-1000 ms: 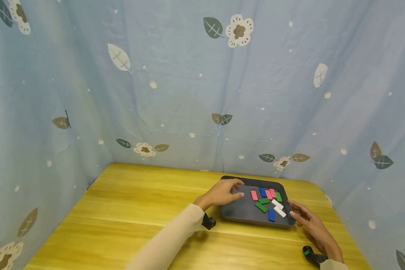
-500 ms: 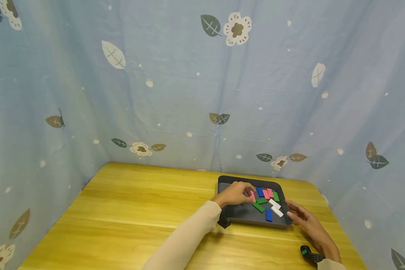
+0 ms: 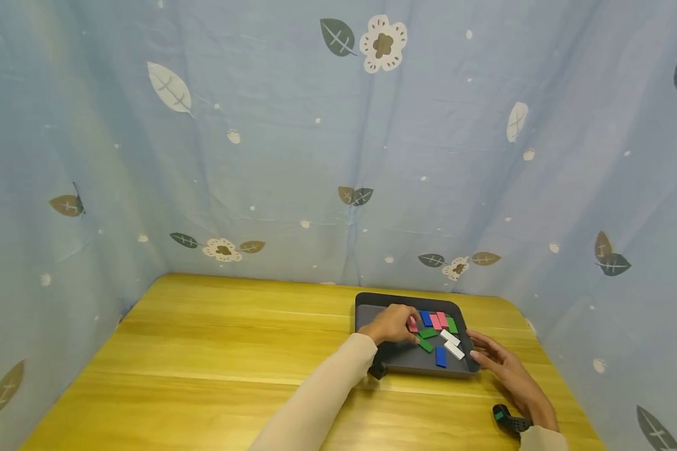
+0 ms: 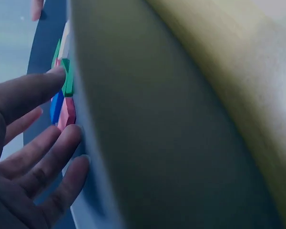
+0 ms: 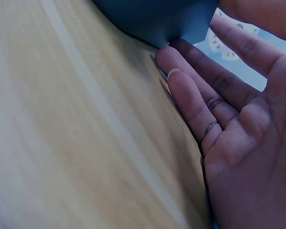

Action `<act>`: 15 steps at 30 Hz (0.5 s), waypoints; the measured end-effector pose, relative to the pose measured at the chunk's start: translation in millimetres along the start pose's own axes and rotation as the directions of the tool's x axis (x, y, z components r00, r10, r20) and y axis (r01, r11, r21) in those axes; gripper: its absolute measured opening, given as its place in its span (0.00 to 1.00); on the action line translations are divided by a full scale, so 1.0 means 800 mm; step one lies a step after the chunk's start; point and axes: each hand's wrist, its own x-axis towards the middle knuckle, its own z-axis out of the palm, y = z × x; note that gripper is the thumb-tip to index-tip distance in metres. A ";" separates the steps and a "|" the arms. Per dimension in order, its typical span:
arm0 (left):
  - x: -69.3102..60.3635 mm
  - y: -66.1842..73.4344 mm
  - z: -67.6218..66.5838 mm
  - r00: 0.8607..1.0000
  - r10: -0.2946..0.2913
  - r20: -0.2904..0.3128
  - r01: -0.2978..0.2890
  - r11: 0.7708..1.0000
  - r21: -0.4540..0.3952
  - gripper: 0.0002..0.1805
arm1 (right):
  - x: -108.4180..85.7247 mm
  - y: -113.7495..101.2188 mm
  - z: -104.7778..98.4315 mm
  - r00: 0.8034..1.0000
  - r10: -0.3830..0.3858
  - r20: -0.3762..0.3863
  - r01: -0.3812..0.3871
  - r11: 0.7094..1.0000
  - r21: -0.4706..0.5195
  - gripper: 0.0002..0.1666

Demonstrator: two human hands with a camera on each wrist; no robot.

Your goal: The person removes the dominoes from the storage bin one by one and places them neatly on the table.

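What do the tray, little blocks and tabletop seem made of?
Tray: metal or plastic; smooth, dull grey walls leave it open. Little blocks: perhaps plastic or painted wood, matt, evenly coloured. Tabletop: likely wood or laminate, softly shiny, with streaky grain.

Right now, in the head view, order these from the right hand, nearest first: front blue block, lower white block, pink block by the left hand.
From the right hand:
1. Lower white block: right side of the tray.
2. Front blue block: near the front edge.
3. Pink block: farther left, by the left hand.
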 end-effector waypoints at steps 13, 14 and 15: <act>0.010 -0.008 0.004 0.986 -0.160 -0.048 0.162 0.985 0.061 0.30 | -0.001 -0.002 0.002 1.000 0.002 0.002 -0.002 1.000 0.017 0.39; 0.011 -0.009 0.005 0.985 -0.166 -0.046 0.169 0.984 0.059 0.30 | -0.001 -0.002 0.001 1.000 -0.002 0.004 0.002 1.000 0.017 0.39; 0.010 -0.008 0.006 0.984 -0.171 -0.045 0.173 0.983 0.056 0.29 | -0.002 -0.001 0.001 1.000 -0.005 0.007 0.004 1.000 0.018 0.39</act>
